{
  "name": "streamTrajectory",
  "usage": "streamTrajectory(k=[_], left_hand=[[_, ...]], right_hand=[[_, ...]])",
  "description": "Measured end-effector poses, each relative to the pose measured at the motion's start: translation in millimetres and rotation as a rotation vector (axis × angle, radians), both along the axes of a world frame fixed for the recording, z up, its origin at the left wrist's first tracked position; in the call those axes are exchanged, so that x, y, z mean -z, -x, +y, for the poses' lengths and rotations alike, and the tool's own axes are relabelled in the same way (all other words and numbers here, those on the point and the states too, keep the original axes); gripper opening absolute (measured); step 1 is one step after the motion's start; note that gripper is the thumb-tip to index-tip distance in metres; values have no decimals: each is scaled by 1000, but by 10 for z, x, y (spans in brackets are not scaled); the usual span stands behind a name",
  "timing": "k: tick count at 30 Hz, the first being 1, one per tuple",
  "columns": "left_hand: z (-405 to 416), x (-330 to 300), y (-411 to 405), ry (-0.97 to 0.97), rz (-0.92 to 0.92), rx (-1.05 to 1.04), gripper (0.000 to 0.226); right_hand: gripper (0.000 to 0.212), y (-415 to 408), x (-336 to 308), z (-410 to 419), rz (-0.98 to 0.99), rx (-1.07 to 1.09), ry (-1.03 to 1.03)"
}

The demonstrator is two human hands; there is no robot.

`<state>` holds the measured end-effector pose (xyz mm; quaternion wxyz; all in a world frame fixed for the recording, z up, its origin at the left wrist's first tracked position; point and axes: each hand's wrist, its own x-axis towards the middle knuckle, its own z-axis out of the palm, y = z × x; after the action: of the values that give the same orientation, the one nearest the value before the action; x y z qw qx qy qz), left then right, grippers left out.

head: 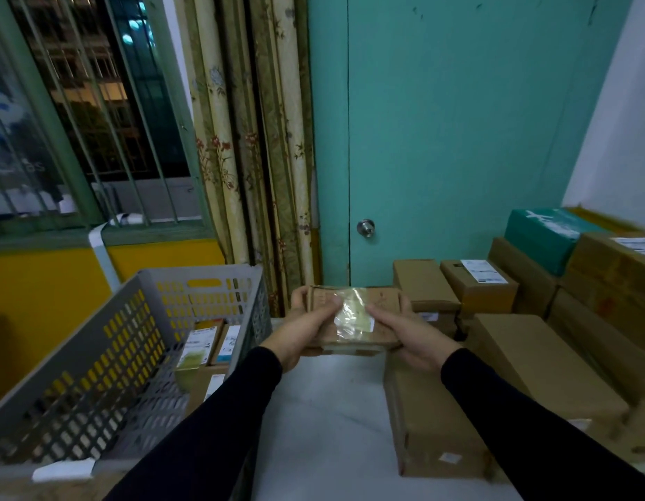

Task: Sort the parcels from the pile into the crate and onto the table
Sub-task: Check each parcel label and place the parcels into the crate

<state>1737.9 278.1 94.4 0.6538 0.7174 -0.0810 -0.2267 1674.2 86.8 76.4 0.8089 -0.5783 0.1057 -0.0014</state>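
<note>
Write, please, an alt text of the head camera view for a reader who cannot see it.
Both hands, left hand and right hand, hold a small cardboard parcel above a white table. A grey crate with parcels inside stands to the left; a pile of boxes lies right.

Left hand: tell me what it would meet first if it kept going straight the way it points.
The left hand grips the small taped parcel and points forward, slightly right. Past it, probably the stacked cardboard boxes before the teal door; depth is unclear.
</note>
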Motion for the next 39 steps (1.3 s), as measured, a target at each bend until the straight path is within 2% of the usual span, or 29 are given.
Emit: streamTrajectory(k=[10, 15, 18, 20, 23, 26, 30, 32, 35, 39], left_hand=[[8, 94, -107, -18, -140, -47, 71], [-16, 94, -132, 42, -154, -29, 72], [-44, 120, -135, 147, -149, -46, 64], [-47, 101, -98, 149, -142, -33, 62], [-20, 46, -88, 110, -86, -12, 64], [32, -36, -138, 224, 84, -41, 70], [55, -46, -185, 263, 225, -83, 52], [54, -23, -173, 267, 291, -57, 42], [84, 23, -171, 284, 314, -24, 41], [76, 58, -175, 349, 166, 13, 64]], right_hand=[[48, -26, -25, 106, -69, -4, -1], [52, -19, -71, 82, -70, 4, -3], [52, -31, -47, 85, -96, 18, 27], [53, -14, -44, 83, -100, 17, 23], [51, 20, -35, 47, -89, 25, -13], [37, 3, -16, 48, -68, 43, -97], [30, -21, -19, 117, -105, 82, -132], [31, -26, -30, 119, -112, 121, -123], [43, -38, -58, 59, -110, 138, -78], [72, -33, -78, 12, -33, 14, -37]])
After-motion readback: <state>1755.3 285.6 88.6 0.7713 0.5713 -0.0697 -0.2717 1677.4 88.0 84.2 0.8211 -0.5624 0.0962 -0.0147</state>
